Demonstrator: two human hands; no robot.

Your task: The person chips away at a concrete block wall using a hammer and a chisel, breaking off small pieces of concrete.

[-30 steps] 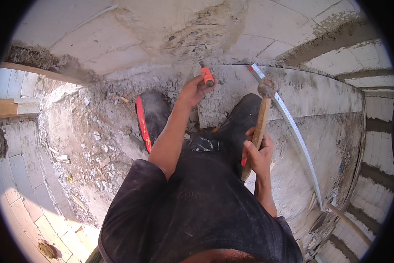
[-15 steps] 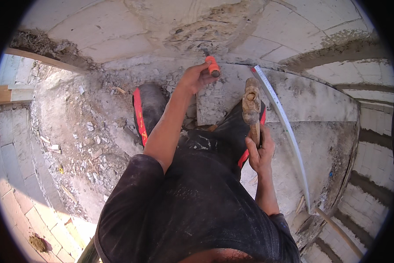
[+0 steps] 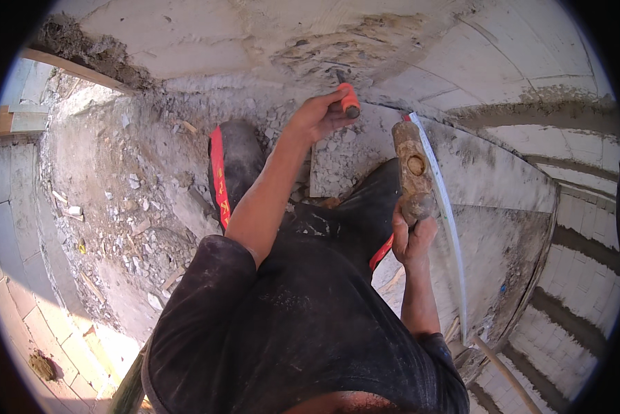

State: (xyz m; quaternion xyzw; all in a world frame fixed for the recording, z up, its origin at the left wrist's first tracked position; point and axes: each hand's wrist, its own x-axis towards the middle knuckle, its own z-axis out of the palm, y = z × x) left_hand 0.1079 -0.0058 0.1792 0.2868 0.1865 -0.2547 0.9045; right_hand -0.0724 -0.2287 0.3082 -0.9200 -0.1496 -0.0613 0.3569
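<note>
My left hand (image 3: 319, 117) is closed round the orange handle of a chisel (image 3: 348, 100). Its dark metal blade meets the lower edge of a rough, chipped hollow in the pale wall (image 3: 220, 58). The butt of the handle faces back toward me. In my right hand (image 3: 415, 238) is a hammer (image 3: 412, 169) with a worn, dusty metal head, held upright over my right thigh. The hammer's head hides most of its handle. A gap lies between the hammer and the chisel.
A long whitish strip (image 3: 442, 200) lies right of the hammer, across a pale board (image 3: 493, 162). Rubble (image 3: 141, 196) covers the ground at left. A wooden stick (image 3: 506, 376) lies at lower right, near block courses with grey mortar (image 3: 572, 310).
The hammer has swung up nearer to me and slightly right, its head now looking larger. The chisel and left hand appear slightly further right, as the whole view has shifted a little.
</note>
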